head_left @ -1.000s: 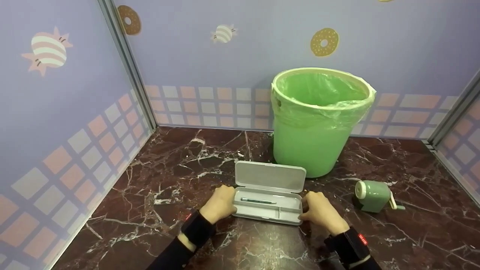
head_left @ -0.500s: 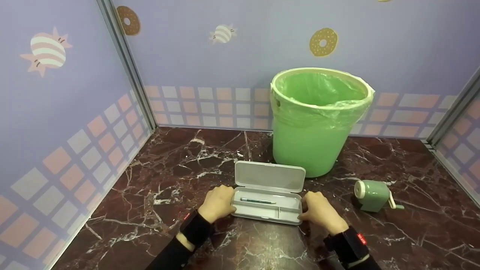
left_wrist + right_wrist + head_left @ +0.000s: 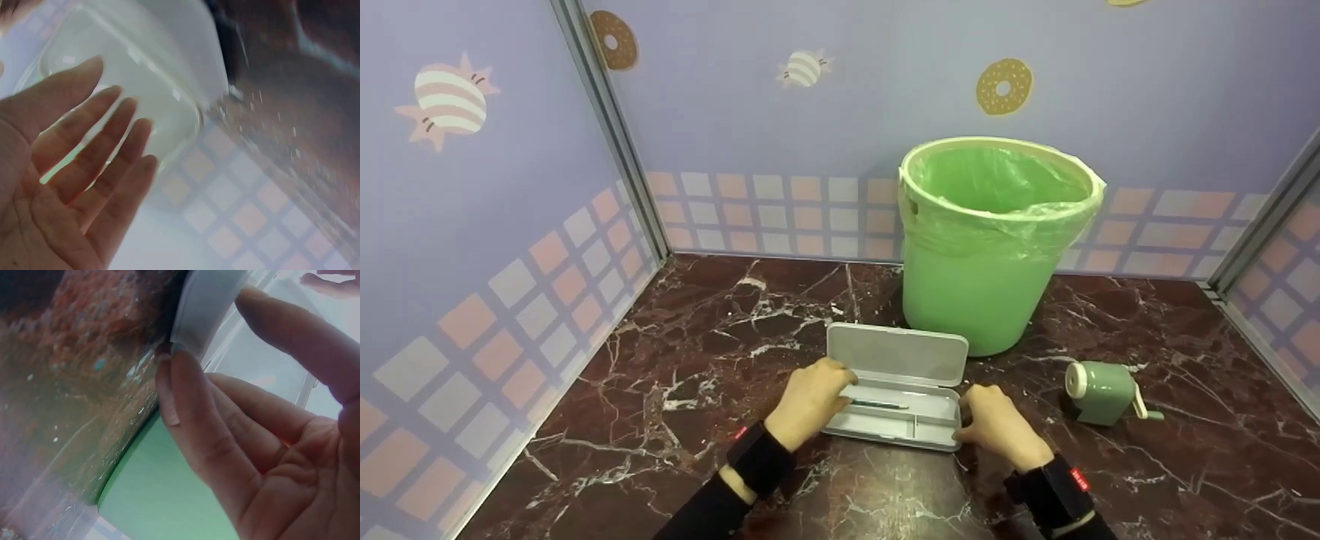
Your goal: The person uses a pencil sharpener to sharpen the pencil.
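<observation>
A white pencil case [image 3: 877, 427] lies on the table with its hinged lid [image 3: 896, 356] raised at the back. Inside its long compartment rests a dark green pencil [image 3: 887, 406], its left end close to my left fingertips. My left hand [image 3: 814, 401] is over the case's left end, covering that corner; in the left wrist view its fingers [image 3: 115, 163] are extended and spread, with nothing between them. At the case's right end, my right hand [image 3: 1001, 424] grips the side, thumb toward the front and fingers behind. The right wrist view shows that thumb [image 3: 298, 340] at the rim.
Behind the case stands a green bin [image 3: 975, 292] with a clear plastic liner. To the right of my right hand sits a green crank pencil sharpener [image 3: 1102, 391]. Patterned walls [image 3: 735, 135] enclose the dark marbled table [image 3: 720, 337] at the back and sides.
My left hand has left the case's left end and moved right and slightly up, over the case near the pencil. The right hand stays at the right end.
</observation>
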A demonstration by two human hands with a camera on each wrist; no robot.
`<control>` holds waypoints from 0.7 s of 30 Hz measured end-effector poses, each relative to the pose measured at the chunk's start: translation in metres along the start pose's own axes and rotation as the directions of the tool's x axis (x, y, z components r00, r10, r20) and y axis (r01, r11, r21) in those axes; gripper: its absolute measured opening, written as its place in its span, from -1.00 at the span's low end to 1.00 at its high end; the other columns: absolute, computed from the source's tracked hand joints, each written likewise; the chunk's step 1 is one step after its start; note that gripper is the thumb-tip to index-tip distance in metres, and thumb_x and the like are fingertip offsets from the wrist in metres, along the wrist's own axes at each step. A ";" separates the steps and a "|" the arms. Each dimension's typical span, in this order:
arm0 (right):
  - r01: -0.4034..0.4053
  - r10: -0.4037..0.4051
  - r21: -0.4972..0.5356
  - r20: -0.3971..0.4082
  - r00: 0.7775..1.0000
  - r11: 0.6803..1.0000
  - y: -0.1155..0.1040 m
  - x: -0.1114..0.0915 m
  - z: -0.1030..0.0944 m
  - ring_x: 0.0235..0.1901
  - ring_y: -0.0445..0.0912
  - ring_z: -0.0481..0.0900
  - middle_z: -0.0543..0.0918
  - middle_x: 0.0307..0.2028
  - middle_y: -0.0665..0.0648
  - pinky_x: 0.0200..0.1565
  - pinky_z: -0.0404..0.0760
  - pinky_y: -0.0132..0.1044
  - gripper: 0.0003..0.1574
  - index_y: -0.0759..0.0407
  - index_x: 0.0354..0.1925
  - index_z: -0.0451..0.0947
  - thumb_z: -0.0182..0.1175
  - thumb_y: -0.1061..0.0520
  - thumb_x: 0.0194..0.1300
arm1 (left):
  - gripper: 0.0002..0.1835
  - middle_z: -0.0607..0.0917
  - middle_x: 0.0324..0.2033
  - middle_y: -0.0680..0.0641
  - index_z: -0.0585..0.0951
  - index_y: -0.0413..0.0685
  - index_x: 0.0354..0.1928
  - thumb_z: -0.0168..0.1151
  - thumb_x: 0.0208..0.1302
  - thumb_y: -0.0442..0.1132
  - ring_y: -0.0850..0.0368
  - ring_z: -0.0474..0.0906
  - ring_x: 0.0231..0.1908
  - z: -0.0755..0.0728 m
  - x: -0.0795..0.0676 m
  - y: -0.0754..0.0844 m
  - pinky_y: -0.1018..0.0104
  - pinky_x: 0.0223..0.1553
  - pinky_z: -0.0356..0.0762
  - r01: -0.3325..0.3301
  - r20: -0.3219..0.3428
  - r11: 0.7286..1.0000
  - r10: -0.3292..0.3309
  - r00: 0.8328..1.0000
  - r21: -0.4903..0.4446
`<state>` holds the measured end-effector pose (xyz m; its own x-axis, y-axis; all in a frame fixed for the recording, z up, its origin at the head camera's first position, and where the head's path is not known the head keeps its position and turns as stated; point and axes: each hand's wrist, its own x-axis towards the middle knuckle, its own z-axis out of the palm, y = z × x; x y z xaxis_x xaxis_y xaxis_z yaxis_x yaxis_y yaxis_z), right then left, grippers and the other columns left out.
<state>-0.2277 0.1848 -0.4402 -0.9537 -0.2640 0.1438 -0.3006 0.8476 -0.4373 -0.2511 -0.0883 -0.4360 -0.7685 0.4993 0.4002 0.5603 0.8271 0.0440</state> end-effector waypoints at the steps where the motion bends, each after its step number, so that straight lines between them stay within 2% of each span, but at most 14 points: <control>1: -0.002 0.002 -0.001 -0.001 1.000 1.000 0.000 0.000 0.000 -0.49 -0.05 0.54 0.67 -0.57 0.09 -0.38 0.54 -0.09 -0.74 0.25 -0.56 0.63 0.52 0.31 -0.34 | -0.76 0.76 -0.30 0.02 0.74 0.03 -0.27 0.53 -0.06 -0.24 0.04 0.70 -0.27 0.003 0.002 0.001 0.14 -0.39 0.65 -0.016 0.000 1.000 0.016 1.000 0.012; 6: -0.011 0.011 -0.005 -0.003 1.000 1.000 -0.001 0.000 -0.001 -0.51 -0.08 0.50 0.66 -0.60 0.07 -0.41 0.52 -0.12 -0.75 0.22 -0.59 0.62 0.50 0.31 -0.35 | -0.81 0.76 -0.38 0.05 0.73 0.08 -0.35 0.52 -0.07 -0.23 0.06 0.69 -0.33 0.015 0.010 0.002 0.17 -0.40 0.63 -0.025 0.014 0.997 0.024 1.000 0.067; 13: -0.023 0.024 -0.011 0.006 1.000 1.000 -0.002 0.000 0.000 -0.54 -0.09 0.50 0.65 -0.61 0.07 -0.43 0.52 -0.11 -0.75 0.23 -0.60 0.61 0.51 0.32 -0.34 | -0.84 0.76 -0.45 0.05 0.73 0.07 -0.45 0.55 -0.13 -0.24 0.00 0.70 -0.42 0.022 0.017 -0.002 0.15 -0.47 0.61 0.004 0.075 0.999 -0.007 0.997 0.043; 21: -0.025 0.025 -0.015 0.004 1.000 1.000 -0.001 0.001 0.001 -0.51 -0.05 0.53 0.64 -0.60 0.08 -0.39 0.52 -0.07 -0.73 0.23 -0.60 0.60 0.52 0.30 -0.34 | -0.84 0.75 -0.53 0.03 0.71 0.06 -0.55 0.57 -0.18 -0.25 -0.02 0.68 -0.51 0.028 0.023 -0.004 0.13 -0.55 0.57 -0.006 0.060 1.000 0.005 0.998 0.020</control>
<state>-0.2284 0.1831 -0.4408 -0.9611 -0.2440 0.1293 -0.2761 0.8610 -0.4271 -0.2797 -0.0727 -0.4521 -0.7831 0.5175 0.3449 0.5585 0.8292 0.0238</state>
